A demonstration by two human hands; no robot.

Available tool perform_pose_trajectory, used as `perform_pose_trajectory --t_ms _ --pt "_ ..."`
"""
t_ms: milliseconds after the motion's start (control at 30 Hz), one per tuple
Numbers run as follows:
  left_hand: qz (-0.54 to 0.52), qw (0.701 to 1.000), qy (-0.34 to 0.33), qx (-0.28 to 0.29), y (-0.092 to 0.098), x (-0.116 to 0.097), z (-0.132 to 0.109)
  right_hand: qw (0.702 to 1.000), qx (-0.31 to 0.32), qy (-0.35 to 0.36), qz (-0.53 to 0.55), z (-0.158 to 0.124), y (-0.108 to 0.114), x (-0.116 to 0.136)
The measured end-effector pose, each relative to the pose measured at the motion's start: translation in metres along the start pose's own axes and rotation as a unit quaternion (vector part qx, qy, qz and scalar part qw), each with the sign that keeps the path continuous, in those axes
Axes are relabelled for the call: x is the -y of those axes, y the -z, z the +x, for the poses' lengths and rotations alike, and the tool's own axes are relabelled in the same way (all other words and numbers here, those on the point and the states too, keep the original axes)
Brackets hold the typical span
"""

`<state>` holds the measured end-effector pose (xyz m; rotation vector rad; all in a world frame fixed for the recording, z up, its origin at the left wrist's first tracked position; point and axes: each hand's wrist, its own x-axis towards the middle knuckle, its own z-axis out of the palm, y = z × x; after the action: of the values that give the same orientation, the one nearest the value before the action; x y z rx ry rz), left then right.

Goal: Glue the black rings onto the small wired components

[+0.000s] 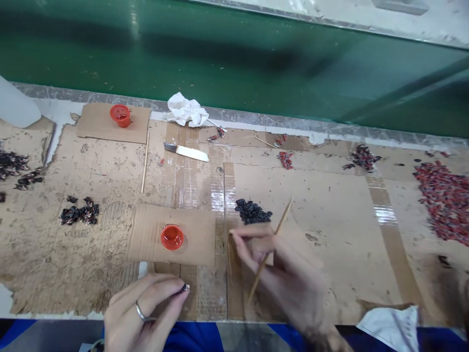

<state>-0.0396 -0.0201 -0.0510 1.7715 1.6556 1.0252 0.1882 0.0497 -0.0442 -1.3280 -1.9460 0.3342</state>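
Observation:
My left hand, with a ring on one finger, is at the near edge and pinches a small dark part between thumb and fingertip. My right hand, smeared by motion, grips a thin wooden stick that slants up to the right. A small orange cap holding red liquid sits on a cardboard piece just above my left hand. A pile of small black parts lies just beyond my right hand.
The bench is covered with taped cardboard. On it lie a second orange cap, a crumpled white tissue, a white-handled knife, a loose stick, dark part piles at left and red parts at right. A green conveyor belt runs behind.

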Motion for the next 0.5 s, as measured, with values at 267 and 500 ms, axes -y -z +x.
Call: perform_pose_trajectory --t_ms 267,500 --pt "-0.018 0.999 0.046 -0.022 -0.007 -0.029 0.005 0.940 -0.010 -0.197 0.278 -0.028 -0.020 0.054" --pt "-0.014 0.999 0.026 -0.026 -0.010 -0.023 -0.004 0.951 -0.011 -0.182 0.249 -0.033 -0.023 0.057"
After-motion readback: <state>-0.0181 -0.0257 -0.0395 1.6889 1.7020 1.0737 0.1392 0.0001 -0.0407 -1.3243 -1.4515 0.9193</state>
